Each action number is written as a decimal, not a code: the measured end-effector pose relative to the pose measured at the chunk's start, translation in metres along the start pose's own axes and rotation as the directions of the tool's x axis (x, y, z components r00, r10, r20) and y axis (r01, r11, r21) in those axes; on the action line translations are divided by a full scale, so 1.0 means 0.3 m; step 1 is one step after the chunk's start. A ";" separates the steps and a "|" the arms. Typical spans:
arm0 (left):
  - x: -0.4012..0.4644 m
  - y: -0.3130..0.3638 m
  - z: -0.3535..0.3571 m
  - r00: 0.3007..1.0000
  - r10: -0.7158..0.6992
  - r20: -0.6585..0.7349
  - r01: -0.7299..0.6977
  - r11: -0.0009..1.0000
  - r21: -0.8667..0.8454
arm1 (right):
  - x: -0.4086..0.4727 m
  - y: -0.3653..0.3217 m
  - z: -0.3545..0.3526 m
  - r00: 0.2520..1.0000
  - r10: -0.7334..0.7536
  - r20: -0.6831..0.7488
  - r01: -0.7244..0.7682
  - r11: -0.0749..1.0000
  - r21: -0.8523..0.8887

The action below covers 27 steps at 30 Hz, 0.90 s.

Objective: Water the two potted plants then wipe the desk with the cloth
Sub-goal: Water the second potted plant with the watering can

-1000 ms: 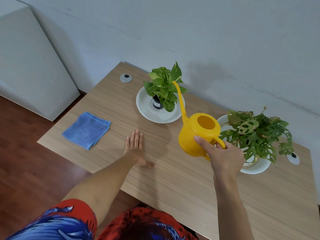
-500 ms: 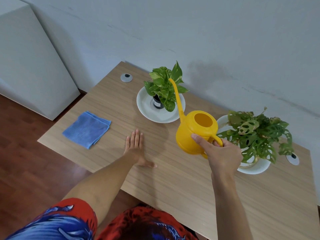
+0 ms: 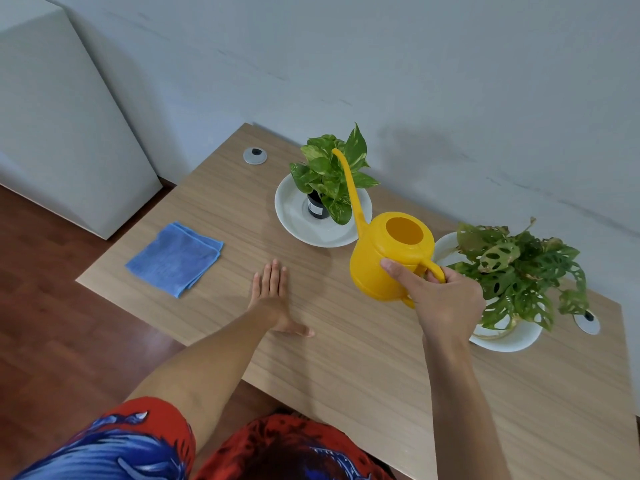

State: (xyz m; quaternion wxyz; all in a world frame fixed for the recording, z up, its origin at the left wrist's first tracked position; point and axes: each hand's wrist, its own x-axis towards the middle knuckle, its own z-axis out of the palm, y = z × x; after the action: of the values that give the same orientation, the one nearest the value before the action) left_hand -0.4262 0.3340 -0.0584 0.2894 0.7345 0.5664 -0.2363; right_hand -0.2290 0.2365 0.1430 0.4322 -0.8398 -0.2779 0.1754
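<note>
As the yellow watering can rises, its spout tip now sits over the pothos.
Right hand grips the handle; left hand lies flat on the desk; pouring looks imminent, blue cloth unused.

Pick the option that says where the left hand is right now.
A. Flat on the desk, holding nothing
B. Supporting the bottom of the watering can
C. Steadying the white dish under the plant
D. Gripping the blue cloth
A: the left hand lies flat with straight fingers on the bare desk, between the cloth and the watering can, touching neither.
</note>
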 end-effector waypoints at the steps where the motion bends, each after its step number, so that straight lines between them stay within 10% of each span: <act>1: 0.001 0.001 0.000 1.000 0.001 0.002 -0.001 1.000 0.002 | 0.003 -0.004 0.000 1.000 -0.005 0.000 0.005 1.000 -0.005; 27: 0.008 -0.005 0.010 1.000 0.016 -0.027 -0.017 1.000 -0.018 | 0.037 -0.081 0.036 0.998 -0.052 0.031 0.052 0.999 -0.008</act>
State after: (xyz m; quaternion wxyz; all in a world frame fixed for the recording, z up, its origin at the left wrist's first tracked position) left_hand -0.4272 0.3339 -0.0624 0.2905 0.7396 0.5663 -0.2190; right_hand -0.2337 0.2617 0.1561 0.4286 -0.8314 -0.3071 0.1758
